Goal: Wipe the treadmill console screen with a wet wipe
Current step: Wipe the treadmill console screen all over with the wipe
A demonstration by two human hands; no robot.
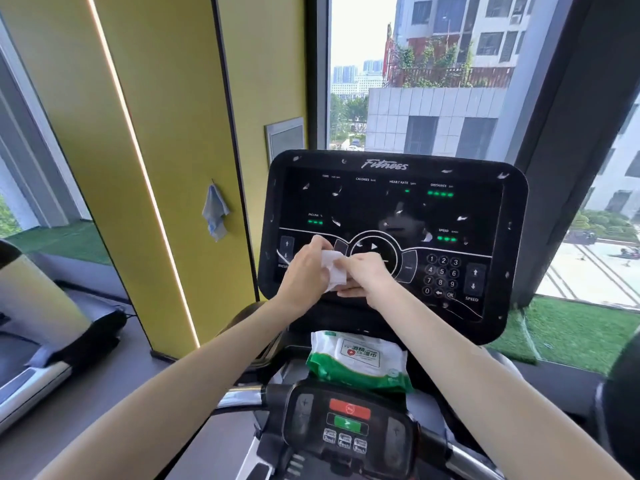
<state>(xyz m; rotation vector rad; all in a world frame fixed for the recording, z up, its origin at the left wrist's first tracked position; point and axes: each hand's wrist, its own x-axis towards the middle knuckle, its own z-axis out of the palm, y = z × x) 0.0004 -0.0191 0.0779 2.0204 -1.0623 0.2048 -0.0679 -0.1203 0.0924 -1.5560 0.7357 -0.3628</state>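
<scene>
The black treadmill console screen [391,209] stands upright ahead of me, dotted with small white smears and lit green digits. A folded white wet wipe [333,270] is held in front of its lower left part, near the play button. My left hand [306,271] grips the wipe from the left. My right hand [367,277] pinches its right edge, fingers over the wipe. Both hands meet just in front of the console's lower control area. A green and white pack of wet wipes [360,362] lies on the ledge below the console.
A small control panel [348,424] with red and green buttons sits on the handlebar close to me. A blue cloth [214,214] hangs on the yellow wall at left. Another treadmill [41,341] stands far left. Windows lie behind the console.
</scene>
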